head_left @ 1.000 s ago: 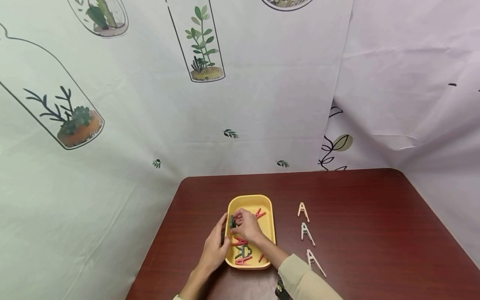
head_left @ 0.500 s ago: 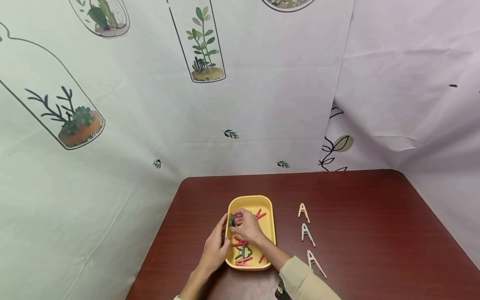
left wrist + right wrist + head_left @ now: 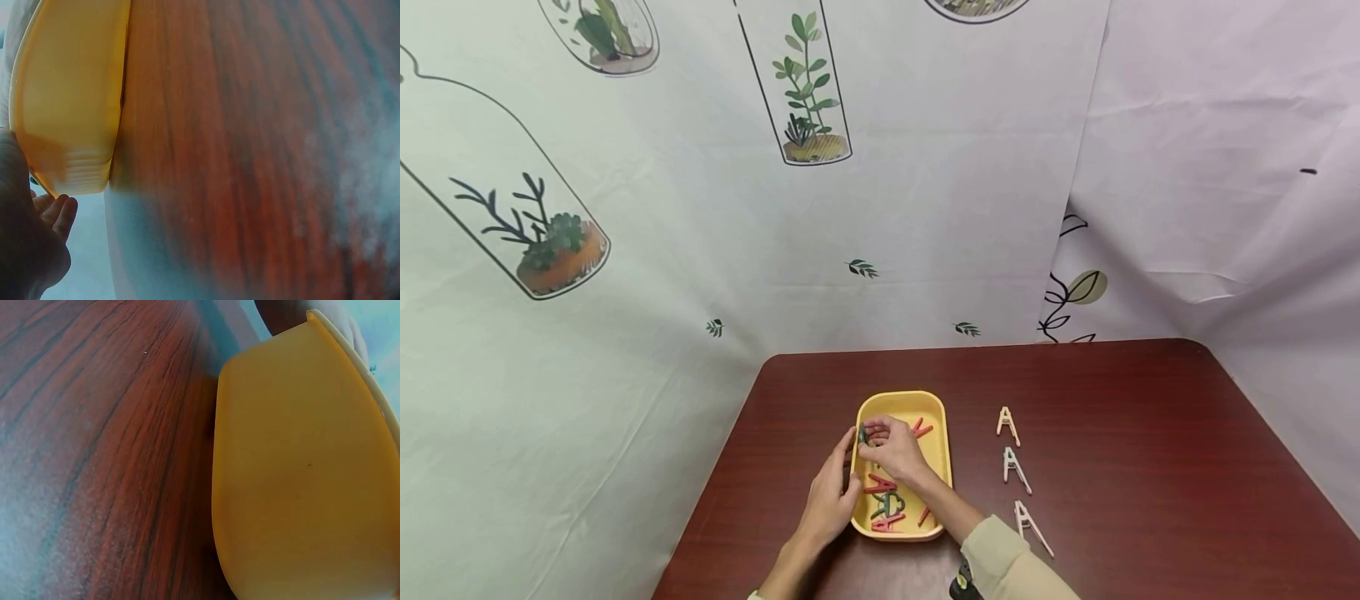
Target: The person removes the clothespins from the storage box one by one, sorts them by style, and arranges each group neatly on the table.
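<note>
In the head view, a yellow plastic tray [image 3: 940,450] stands on the dark red table. My right hand [image 3: 897,450] reaches over it and pinches a dark green clothespin [image 3: 862,435] close to the left rim. Part of the clothespin is hidden by the fingers. My left hand [image 3: 835,492] lies along the tray's left side, fingers extended and touching the rim. Inside the tray lie a red clothespin [image 3: 880,483], a green clothespin [image 3: 887,504] and a pink clothespin [image 3: 888,523]. Another red clothespin [image 3: 922,428] shows beyond my right hand.
Right of the tray, a cream clothespin [image 3: 1008,425], a white clothespin [image 3: 1016,469] and a pale pink clothespin [image 3: 1032,528] form a column on the table [image 3: 1150,467]. A patterned cloth [image 3: 910,208] hangs behind. A small dark object [image 3: 964,582] sits beside the right sleeve.
My right hand's fingertips have shifted slightly left and up, bringing the dark green clothespin closer to the tray's left rim. The left hand has stayed in place.
</note>
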The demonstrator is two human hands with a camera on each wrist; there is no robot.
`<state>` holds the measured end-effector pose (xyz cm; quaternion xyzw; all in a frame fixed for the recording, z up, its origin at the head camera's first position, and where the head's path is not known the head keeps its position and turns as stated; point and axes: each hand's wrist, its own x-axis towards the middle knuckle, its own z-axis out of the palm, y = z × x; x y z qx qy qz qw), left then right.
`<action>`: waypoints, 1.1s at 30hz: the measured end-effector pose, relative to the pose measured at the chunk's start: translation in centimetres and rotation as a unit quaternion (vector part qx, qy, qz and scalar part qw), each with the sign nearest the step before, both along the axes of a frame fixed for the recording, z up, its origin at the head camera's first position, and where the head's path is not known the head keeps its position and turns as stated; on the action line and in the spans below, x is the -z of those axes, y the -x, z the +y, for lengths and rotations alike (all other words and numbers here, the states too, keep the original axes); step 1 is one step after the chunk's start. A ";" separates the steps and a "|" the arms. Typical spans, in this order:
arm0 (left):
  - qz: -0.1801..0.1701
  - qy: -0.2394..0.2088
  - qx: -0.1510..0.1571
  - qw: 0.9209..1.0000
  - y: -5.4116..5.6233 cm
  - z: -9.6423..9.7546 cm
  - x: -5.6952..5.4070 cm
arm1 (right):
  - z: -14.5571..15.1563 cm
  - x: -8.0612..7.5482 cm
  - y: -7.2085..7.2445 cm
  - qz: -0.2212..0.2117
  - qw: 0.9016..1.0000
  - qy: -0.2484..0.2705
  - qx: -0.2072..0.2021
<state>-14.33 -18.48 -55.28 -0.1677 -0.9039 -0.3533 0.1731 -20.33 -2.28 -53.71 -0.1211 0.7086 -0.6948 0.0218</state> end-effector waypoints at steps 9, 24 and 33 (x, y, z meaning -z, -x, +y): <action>0.009 -0.002 0.004 1.000 0.1 0.0 0.0 | 0.1 -0.4 0.1 -0.015 1.000 0.022 0.005; -0.009 0.005 0.002 1.000 0.2 -0.1 0.1 | 0.6 -1.0 0.2 0.030 0.996 0.070 0.040; -0.005 0.008 0.007 1.000 0.1 0.0 0.1 | 1.7 -1.1 -0.1 0.063 0.997 0.016 0.029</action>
